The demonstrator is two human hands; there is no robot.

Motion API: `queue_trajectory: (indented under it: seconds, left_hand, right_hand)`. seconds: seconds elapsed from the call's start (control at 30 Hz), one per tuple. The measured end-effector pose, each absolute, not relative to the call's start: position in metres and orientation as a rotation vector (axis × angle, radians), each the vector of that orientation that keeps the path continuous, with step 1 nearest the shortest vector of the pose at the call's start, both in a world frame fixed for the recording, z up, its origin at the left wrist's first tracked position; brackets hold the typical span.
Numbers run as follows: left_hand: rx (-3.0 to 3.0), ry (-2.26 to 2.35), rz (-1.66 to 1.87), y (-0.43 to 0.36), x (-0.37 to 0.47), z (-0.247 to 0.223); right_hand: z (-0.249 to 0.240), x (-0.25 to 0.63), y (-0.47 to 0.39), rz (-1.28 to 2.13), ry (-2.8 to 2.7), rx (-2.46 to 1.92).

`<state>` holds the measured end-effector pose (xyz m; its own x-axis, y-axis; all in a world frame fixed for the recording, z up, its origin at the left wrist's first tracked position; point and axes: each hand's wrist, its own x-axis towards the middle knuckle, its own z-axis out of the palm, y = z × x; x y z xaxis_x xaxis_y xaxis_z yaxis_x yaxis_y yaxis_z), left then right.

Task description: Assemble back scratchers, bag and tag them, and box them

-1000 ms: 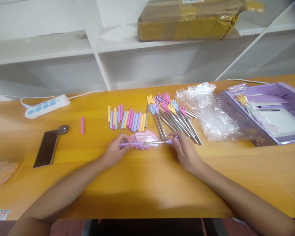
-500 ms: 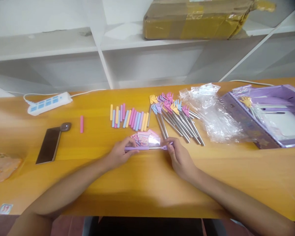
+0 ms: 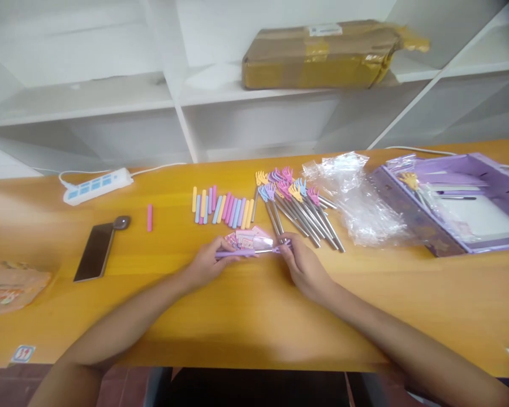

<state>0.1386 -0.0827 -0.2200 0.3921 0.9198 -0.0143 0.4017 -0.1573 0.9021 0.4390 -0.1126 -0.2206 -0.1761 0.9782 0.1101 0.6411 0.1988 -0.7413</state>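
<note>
My left hand [image 3: 208, 262] is closed around a purple tube handle [image 3: 242, 253]. A metal rod [image 3: 263, 251] joins it to a purple claw-shaped head, around which my right hand [image 3: 301, 261] is closed. Pink printed cards [image 3: 246, 238] lie just behind the handle. Beyond them stands a row of short pink, yellow, blue and purple tubes [image 3: 228, 209] lying side by side. Several metal rods with coloured hand-shaped heads [image 3: 296, 192] are heaped behind my right hand.
Clear plastic bags [image 3: 365, 206] and a purple box [image 3: 432, 240] lie to the right. Leftward are a pink tube [image 3: 150, 217], a phone [image 3: 94, 252], a dark mouse-like item [image 3: 121, 222] and a power strip [image 3: 97, 186]. A taped carton [image 3: 314, 62] sits on the shelf.
The camera view has shifted, so the carton and shelf appear lower. Both hands keep hold of the purple stick, which now tilts slightly, its right end higher.
</note>
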Motion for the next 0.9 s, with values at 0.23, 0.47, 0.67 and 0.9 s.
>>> queue_trajectory:
  seconds: [0.23,0.47,0.67,0.9]
  left_hand:
    - [2.241,1.262,0.510,-0.049,0.127,-0.111]
    - [2.732,1.393,0.372,-0.063,0.136,-0.019]
    - [2.965,1.383,0.475,-0.079,0.141,-0.028]
    - [3.083,1.215,0.766,-0.072,0.144,-0.040]
  right_hand:
    - [-0.128,0.457,-0.089,0.200,-2.302,-1.480]
    - [-0.042,0.456,-0.083,-0.240,-2.377,-1.292]
    - [-0.044,0.455,-0.082,-0.459,-2.356,-1.224]
    - [-0.055,0.455,-0.076,-0.546,-2.264,-1.205]
